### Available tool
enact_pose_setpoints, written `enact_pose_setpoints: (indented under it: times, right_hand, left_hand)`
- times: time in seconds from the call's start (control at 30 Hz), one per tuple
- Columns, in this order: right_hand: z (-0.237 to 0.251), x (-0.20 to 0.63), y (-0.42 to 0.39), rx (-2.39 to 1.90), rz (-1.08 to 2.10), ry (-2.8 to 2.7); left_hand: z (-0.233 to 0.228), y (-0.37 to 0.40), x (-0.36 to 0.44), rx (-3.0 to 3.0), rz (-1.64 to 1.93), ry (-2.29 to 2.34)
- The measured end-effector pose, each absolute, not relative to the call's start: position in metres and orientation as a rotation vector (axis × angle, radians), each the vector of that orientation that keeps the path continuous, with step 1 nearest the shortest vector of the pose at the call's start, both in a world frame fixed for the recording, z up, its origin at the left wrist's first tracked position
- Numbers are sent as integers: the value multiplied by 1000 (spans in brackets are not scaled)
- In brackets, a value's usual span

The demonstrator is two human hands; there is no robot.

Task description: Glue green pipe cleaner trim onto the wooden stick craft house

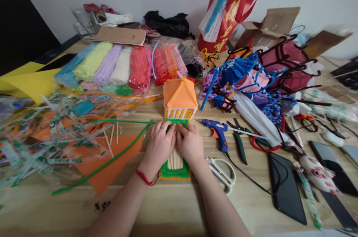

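Observation:
A small model house (pixel 180 97) with an orange roof, white posts and yellow walls stands at the far end of a green base (pixel 184 172) edged in yellow. Thin wooden sticks (pixel 175 159) lie side by side lengthwise down the middle of this base. My left hand (pixel 161 140), fingers bent and close together, presses on the sticks from the left. From the other side my right hand (pixel 191 142) does likewise, its fingertips almost meeting the left ones. The fingers hide the sticks' far ends.
To the right lie a blue glue gun (pixel 216 129), green-handled pliers (pixel 239 142), scissors (pixel 223 173) and a black phone (pixel 286 188). Orange sheet (pixel 112 155), green pipe cleaners (pixel 106 160) and plastic scraps (pixel 36 147) spread leftward. Bundled pipe cleaners (pixel 120 65) and a red bag (pixel 232 9) are behind.

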State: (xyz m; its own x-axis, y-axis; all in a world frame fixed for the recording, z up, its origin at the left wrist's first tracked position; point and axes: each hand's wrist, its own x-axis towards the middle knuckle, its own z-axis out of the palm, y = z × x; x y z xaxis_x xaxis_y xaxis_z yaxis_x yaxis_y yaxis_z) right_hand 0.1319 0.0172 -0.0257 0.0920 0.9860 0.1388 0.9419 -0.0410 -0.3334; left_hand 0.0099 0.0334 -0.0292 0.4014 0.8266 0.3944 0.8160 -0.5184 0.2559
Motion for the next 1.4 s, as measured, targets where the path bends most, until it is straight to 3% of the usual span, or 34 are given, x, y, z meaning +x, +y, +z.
enact_pose_setpoints:
  times: [0.2,0.77,1.13,1.4]
  right_hand:
    - [-23,132,17,-2058,183,-1924]
    - [-24,127,15,-1944,164,-1840]
    - [-24,150,22,-1716,301,-1024]
    - [-23,132,17,-1726,327,-1594]
  left_hand:
    - [-31,37,8,2462,882,1664]
    - [-29,41,-1,2428,759,1787]
    - [-28,47,-12,2407,696,1815]
    - [-32,48,-13,2372,840,1709]
